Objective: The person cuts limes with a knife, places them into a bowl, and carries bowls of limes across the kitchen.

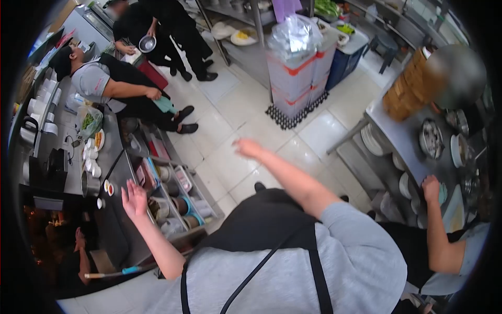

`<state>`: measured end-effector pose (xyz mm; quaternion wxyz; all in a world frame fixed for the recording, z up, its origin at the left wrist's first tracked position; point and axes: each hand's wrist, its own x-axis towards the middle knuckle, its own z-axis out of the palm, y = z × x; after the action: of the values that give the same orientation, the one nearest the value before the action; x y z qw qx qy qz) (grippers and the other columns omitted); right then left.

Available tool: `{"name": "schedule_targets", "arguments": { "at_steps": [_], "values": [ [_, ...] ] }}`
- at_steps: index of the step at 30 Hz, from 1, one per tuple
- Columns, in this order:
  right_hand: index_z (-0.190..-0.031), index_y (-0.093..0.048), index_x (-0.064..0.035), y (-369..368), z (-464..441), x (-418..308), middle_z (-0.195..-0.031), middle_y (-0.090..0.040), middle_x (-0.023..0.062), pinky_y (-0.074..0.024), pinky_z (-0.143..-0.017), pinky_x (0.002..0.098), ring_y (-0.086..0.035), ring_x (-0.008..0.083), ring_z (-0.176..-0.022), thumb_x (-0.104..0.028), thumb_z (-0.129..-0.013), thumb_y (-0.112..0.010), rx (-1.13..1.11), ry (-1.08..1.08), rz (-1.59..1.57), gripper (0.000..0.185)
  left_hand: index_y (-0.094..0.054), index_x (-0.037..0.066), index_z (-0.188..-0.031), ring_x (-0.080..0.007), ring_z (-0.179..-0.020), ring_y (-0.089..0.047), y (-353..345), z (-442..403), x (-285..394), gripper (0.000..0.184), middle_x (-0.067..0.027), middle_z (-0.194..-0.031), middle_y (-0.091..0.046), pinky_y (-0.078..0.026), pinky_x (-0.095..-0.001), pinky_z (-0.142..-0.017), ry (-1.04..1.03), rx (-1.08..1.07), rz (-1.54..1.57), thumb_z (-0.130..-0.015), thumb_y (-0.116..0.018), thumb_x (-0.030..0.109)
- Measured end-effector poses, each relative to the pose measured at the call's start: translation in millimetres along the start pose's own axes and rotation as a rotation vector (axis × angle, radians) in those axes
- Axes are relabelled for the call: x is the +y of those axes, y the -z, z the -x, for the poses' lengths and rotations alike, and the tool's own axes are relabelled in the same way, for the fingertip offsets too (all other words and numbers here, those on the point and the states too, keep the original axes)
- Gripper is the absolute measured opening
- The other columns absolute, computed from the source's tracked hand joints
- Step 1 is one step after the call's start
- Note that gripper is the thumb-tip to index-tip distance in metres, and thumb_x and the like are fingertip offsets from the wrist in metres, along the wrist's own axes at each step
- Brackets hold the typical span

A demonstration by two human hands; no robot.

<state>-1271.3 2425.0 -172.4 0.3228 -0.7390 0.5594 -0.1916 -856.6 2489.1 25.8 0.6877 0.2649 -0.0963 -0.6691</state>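
My left hand (pixel 135 201) is raised beside the steel counter (pixel 112 180), palm up, with its fingers spread and nothing in it. Under and beside that forearm is a shelf unit (pixel 180 194) of small compartments holding containers and packets. My right hand (pixel 248 148) stretches forward over the tiled floor, somewhat smeared by motion. Its fingers look loosely apart and no object shows in it. Small dishes of sauce (pixel 109 188) and a steel pot (pixel 90 184) stand on the counter to the left of my left hand.
Ahead are stacked white bins (pixel 290 78) on a black mat (pixel 293 118). On the left a co-worker (pixel 123 86) holds a green cloth; another person beyond has a metal bowl (pixel 147 44). On the right, a co-worker's hand (pixel 431 187) is over a table with bamboo steamers (pixel 410 86).
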Motion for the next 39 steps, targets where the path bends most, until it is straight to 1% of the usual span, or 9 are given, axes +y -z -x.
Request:
{"name": "schedule_targets", "arguments": {
  "at_steps": [3, 12, 16, 22, 23, 26, 30, 33, 39],
  "values": [
    [-0.107, -0.055, -0.0127, -3, -20, -5, -0.106, -0.055, 0.0122, -0.0419, -0.082, 0.0386, -0.051, 0.0297, -0.098, -0.027, -0.074, -0.056, -0.245, 0.054, 0.091, 0.036, -0.052, -0.001, -0.101, -0.0224, -0.085, -0.055, 36, -55, 9, 0.03, -0.0134, -0.098, -0.058, -0.043, -0.0341, -0.072, 0.0, 0.074, 0.124, -0.084, -0.05, 0.022],
    [-0.097, -0.06, -0.0061, 59, 140, 252, -0.099, -0.057, 0.0178, -0.0423, -0.082, 0.0392, -0.054, 0.0326, -0.094, -0.032, -0.072, -0.053, 0.167, -0.937, 0.222, 0.036, -0.058, 0.005, -0.091, -0.0166, -0.077, -0.055, -141, -208, -174, 0.017, -0.0065, -0.089, -0.06, -0.044, -0.0289, -0.07, 0.496, -0.402, -0.019, -0.082, -0.051, 0.018],
    [-0.091, -0.06, -0.0021, 57, 263, 268, -0.099, -0.057, 0.0173, -0.042, -0.082, 0.0392, -0.053, 0.0316, -0.095, -0.022, -0.074, -0.05, -0.156, -1.15, 0.328, 0.028, -0.054, 0.004, -0.096, -0.0175, -0.075, -0.056, -179, -214, -269, 0.023, -0.0074, -0.091, -0.058, -0.045, -0.0277, -0.065, 0.86, -0.399, -0.188, -0.084, -0.05, 0.022],
    [-0.099, -0.061, -0.0077, -8, 294, 311, -0.109, -0.055, 0.0122, -0.0398, -0.087, 0.0359, -0.05, 0.0281, -0.103, -0.037, -0.07, -0.06, -0.516, -1.581, -0.029, 0.042, -0.052, 0.004, -0.1, -0.0188, -0.076, -0.056, -200, -266, -317, 0.027, -0.0097, -0.094, -0.058, -0.045, -0.0293, -0.065, 0.891, -0.324, -0.237, -0.084, -0.05, 0.026],
    [-0.099, -0.061, -0.0077, -3, 271, 317, -0.109, -0.055, 0.0122, -0.0398, -0.087, 0.0359, -0.05, 0.0281, -0.103, -0.037, -0.07, -0.06, -0.512, -1.576, -0.032, 0.042, -0.052, 0.004, -0.1, -0.0188, -0.076, -0.056, -201, -279, -319, 0.027, -0.0097, -0.094, -0.058, -0.045, -0.0293, -0.065, 0.887, -0.328, -0.242, -0.084, -0.05, 0.026],
    [-0.076, -0.061, -0.0016, 28, 182, 334, -0.082, -0.061, 0.0172, -0.0448, -0.069, 0.042, -0.058, 0.0312, -0.079, -0.031, -0.072, -0.054, -0.338, -0.976, 0.103, 0.03, -0.052, 0.005, -0.1, -0.0187, -0.076, -0.056, -202, -308, -317, 0.028, -0.0087, -0.093, -0.057, -0.046, -0.0303, -0.065, 0.861, -0.258, -0.282, -0.083, -0.051, 0.027],
    [-0.107, -0.052, -0.0074, 134, 11, 363, -0.098, -0.057, 0.0168, -0.0436, -0.079, 0.0398, -0.055, 0.0327, -0.09, -0.034, -0.07, -0.06, 0.212, -0.885, 0.113, 0.046, -0.053, 0.005, -0.098, -0.0191, -0.075, -0.057, -213, -346, -314, 0.026, -0.0088, -0.093, -0.058, -0.046, -0.0304, -0.064, 0.754, -0.156, -0.321, -0.084, -0.051, 0.026],
    [-0.109, -0.051, -0.0023, 271, -110, 303, -0.094, -0.057, 0.0165, -0.0442, -0.076, 0.0354, -0.056, 0.0302, -0.086, -0.016, -0.072, -0.062, 0.761, -0.496, -0.038, 0.041, -0.053, 0.005, -0.097, -0.0198, -0.074, -0.057, -223, -359, -314, 0.025, -0.009, -0.092, -0.058, -0.046, -0.03, -0.064, 0.699, -0.094, -0.296, -0.084, -0.05, 0.026],
    [-0.119, -0.038, 0.0018, 385, -268, 302, -0.101, -0.048, 0.0168, -0.043, -0.073, 0.0336, -0.054, 0.0251, -0.083, -0.014, -0.073, -0.061, 1.291, -0.386, -0.207, 0.054, -0.055, 0.005, -0.094, -0.0191, -0.073, -0.057, -207, -401, -312, 0.023, -0.0083, -0.089, -0.059, -0.046, -0.0283, -0.064, 0.655, 0.009, -0.24, -0.084, -0.05, 0.026]
  ]
}}
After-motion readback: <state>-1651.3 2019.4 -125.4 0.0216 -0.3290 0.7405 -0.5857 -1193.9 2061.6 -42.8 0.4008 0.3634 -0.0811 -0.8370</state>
